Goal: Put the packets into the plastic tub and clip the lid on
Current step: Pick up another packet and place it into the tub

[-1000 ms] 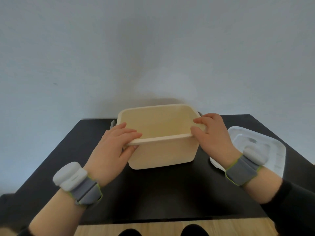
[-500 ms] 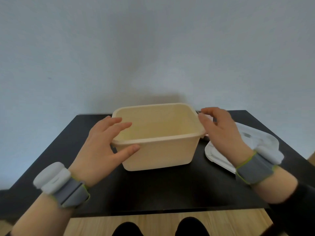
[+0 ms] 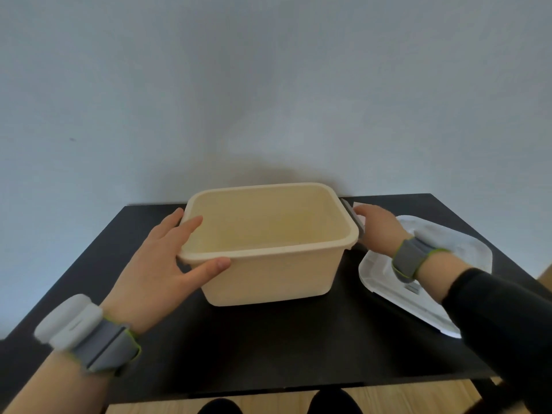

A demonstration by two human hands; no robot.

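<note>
**Open cream tub on a black desk, a hand at each end**

A person is standing at a matte black desk [image 3: 268, 339] that is butting against a plain pale wall [image 3: 268, 85]. A cream plastic tub [image 3: 268, 273] is sitting upright near the desk's far edge, roughly midway between the left and right edges, its mouth opening upward. It is rectangular with rounded corners and a rolled rim, its walls are tapering slightly toward the base, and its long axis is running left to right, parallel to the far edge. The plastic is looking smooth and faintly speckled; nothing is showing inside it.

The left hand [image 3: 158, 273] is resting at the tub's left near corner, fingers spread, thumb lying along the front wall under the rim and fingertips reaching over the rim. It is touching the tub rather than closing around it.

The right hand [image 3: 378, 228] is reaching past the tub's right end, just beside a grey clip [image 3: 354, 218] hanging there. Whether its fingers are pinching anything cannot be told, as they are partly hidden.

A white translucent lid [image 3: 448, 303], flat with rounded corners and moulded ridges, is lying near the desk's right edge, under the right forearm. Both wrists are wearing grey bands; the left band is carrying a white rounded unit [image 3: 68, 321]. Pale wooden flooring [image 3: 403, 398] is showing below the near edge.
</note>
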